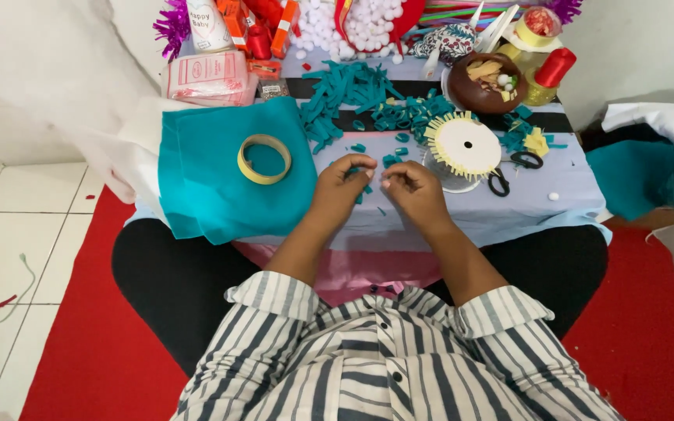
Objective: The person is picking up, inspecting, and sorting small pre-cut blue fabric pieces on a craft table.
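both hands (pixel 380 185) — fingers pinched on teal strip (pixel 355 172) — near table edge (pixel 509 226)

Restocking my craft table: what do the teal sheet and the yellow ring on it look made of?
Teal sheet: likely felt, matte and soft, draping limply over the table edge. Yellow ring: probably a tape roll, a thin smooth band with a hollow centre.

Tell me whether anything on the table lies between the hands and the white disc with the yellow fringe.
Nothing visible does. The left hand and right hand pinch a small teal piece; only bare tablecloth and a few teal scraps separate them from the fringed disc.
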